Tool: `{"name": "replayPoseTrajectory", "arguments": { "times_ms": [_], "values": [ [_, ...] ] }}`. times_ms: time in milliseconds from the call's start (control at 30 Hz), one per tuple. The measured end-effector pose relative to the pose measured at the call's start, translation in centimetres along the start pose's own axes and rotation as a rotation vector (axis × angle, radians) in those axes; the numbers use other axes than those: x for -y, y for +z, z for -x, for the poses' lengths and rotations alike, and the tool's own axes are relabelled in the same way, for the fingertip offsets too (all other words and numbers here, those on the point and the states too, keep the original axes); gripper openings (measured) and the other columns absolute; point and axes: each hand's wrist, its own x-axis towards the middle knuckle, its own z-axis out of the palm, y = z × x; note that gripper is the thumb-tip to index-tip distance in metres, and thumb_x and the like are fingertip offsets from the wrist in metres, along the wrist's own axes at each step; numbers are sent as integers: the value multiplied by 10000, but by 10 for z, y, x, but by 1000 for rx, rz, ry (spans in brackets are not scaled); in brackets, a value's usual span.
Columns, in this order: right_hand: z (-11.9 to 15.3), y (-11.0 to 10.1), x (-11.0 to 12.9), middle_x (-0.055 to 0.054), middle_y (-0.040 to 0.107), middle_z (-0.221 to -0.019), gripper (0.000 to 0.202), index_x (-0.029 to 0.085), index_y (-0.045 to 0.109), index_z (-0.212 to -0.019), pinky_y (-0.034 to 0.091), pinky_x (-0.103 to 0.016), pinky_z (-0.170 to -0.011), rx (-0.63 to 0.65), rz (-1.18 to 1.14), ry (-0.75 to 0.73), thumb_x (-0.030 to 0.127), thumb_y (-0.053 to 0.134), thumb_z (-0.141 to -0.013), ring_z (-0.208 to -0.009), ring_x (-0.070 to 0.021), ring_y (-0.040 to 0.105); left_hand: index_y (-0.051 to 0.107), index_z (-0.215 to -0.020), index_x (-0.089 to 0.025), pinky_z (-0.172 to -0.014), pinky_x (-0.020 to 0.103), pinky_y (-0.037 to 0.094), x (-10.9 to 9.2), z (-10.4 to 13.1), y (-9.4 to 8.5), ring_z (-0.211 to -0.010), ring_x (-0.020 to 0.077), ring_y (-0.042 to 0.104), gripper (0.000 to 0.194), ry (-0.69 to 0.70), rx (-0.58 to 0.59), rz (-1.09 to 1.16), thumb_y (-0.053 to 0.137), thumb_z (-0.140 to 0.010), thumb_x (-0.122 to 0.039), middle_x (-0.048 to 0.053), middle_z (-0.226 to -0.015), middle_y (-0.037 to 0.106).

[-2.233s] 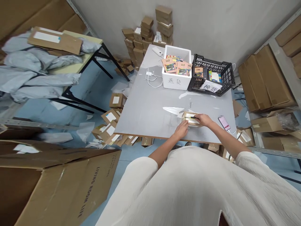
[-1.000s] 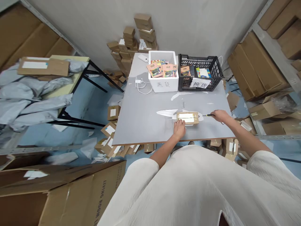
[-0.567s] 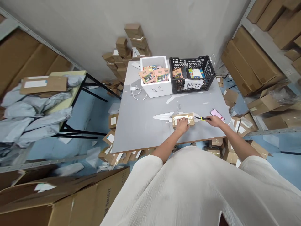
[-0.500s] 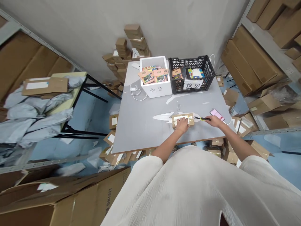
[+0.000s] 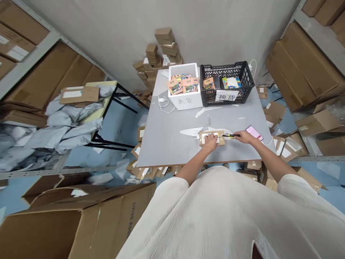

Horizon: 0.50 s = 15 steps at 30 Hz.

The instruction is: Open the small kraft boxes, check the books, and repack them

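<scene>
A small taped cardboard box (image 5: 221, 141) with a white label lies near the front edge of the grey table (image 5: 159, 144). My left hand (image 5: 211, 142) rests on top of it, fingers bent over the label and holding it. My right hand (image 5: 244, 136) is closed around a black and yellow utility knife (image 5: 231, 135). The knife points left, its tip at the right end of the box; whether the blade cuts into the tape is too small to tell. A phone (image 5: 254, 132) with a lit screen lies just beyond my right hand.
A white foam box (image 5: 188, 101) and a black plastic crate (image 5: 246, 87), both holding booklets, stand at the table's back. A white charger cable (image 5: 167, 108) lies left. Grey parcels (image 5: 81, 129) cover a side table. Large cartons (image 5: 107, 219) and smaller boxes crowd the floor.
The view has swung left, so the scene sits further right. The knife tip has come closer over the box's right end. My left hand stays on the box.
</scene>
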Motion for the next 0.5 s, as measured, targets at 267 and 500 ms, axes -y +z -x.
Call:
{"name": "replayPoseTrajectory", "arguments": {
  "times_ms": [267,500],
  "values": [
    [-17,-4,1,-75,837,-1132,354,275,819,-1271,477,-281,-786,63,98,-1,399,554,-1072,-985,-249,731,631,-1360,-246,-1130,473,421,-4,11,1,-1311,343,570,418,-34,-29,0,791,-976,-290,141,-1421,569],
    [-21,8,0,-88,815,-1010,357,230,824,-1106,462,-307,-748,88,-123,26,460,566,-1015,-882,-245,697,604,-1412,-278,-1221,492,319,-3,11,0,-1353,330,562,465,-12,-32,-43,789,-986,-303,130,-1464,566]
  ]
}}
